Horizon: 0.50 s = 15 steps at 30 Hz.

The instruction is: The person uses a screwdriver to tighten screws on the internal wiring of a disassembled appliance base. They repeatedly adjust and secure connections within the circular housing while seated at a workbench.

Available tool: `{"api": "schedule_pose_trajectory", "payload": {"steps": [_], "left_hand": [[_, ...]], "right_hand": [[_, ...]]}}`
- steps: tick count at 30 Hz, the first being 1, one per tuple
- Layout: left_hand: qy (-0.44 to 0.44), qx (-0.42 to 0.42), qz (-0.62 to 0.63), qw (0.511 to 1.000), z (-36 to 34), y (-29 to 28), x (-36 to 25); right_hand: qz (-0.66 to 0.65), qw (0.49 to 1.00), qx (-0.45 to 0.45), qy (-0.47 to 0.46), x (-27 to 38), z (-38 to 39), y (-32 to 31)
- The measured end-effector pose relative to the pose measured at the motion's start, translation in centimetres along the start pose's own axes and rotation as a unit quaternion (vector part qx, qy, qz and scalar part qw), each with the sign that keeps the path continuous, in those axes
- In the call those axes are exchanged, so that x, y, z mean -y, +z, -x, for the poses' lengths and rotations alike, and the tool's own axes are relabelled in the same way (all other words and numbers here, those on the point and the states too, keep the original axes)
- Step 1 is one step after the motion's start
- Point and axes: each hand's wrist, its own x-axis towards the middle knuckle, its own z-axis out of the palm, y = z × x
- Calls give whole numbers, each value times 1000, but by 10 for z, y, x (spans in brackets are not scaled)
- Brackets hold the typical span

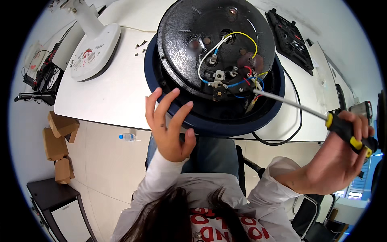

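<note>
Blk tool case [289,40] R, wht stand [94,52] L — wires [238,84] crowd screwdriver [298,107] tip.

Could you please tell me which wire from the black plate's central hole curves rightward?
The yellow wire: it arches right, whereas the white wires run down and left.

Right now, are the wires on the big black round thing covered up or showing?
Showing: the yellow wire and white wire lie in plain view on the black disc, with no cover over them.
</note>
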Motion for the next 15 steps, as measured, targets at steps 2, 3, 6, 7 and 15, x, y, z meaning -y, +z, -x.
{"api": "schedule_pose_trajectory", "payload": {"steps": [2, 3, 6, 7, 15], "left_hand": [[-9, -60, 55, 997, 8, 18, 3], [0, -67, 60, 996, 10, 20, 6], [24, -69, 60, 996, 12, 21, 16], [28, -66, 57, 996, 13, 21, 18], [39, -97, 41, 994, 18, 29, 21]], "right_hand": [[-35, 999, 21, -27, -3, -10, 12], [-23, 999, 22, -34, -3, -13, 14], [-8, 998, 30, -60, -7, -18, 18], [-14, 997, 36, -72, -13, -19, 19], [134, 981, -11, -138, -55, -18, 25]]}}
